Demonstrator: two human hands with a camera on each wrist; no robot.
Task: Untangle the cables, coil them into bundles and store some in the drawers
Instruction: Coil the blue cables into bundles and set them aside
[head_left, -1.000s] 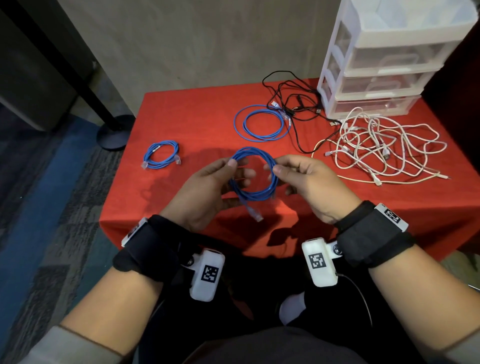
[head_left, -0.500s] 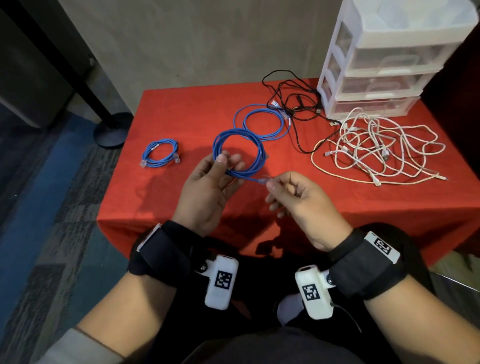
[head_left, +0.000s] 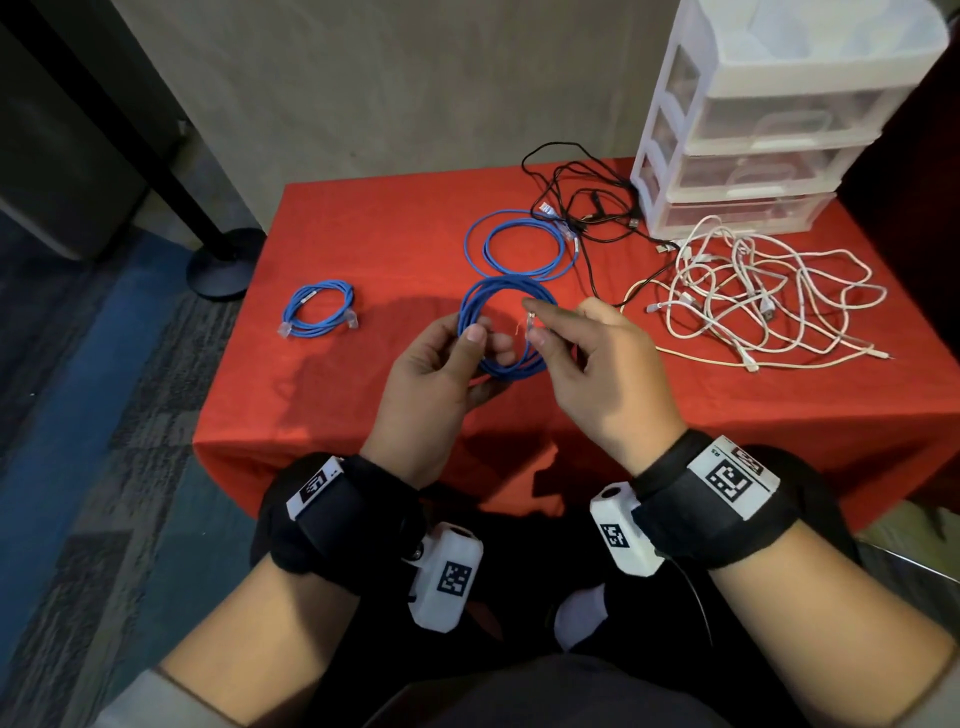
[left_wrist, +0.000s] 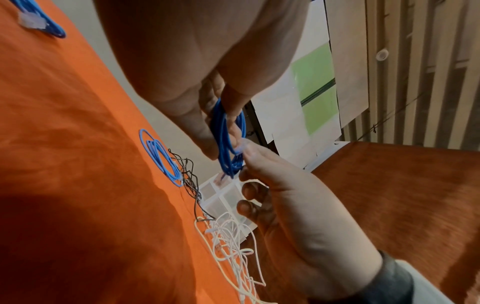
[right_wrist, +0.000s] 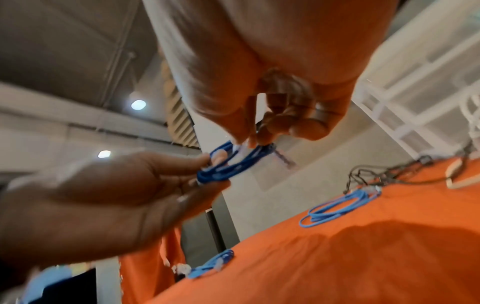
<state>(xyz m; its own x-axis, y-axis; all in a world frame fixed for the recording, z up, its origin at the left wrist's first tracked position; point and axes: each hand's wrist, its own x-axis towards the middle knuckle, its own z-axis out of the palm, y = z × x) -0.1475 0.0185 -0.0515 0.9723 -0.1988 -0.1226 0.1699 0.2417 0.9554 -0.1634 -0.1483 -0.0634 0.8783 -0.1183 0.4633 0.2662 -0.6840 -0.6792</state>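
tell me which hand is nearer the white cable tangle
Right. The right hand is beside the white cable tangle; the left hand is farther off, beyond the held blue coil.

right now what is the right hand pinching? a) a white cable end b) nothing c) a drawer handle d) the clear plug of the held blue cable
d: the right hand pinches the clear plug beside the blue coil that the left hand holds.
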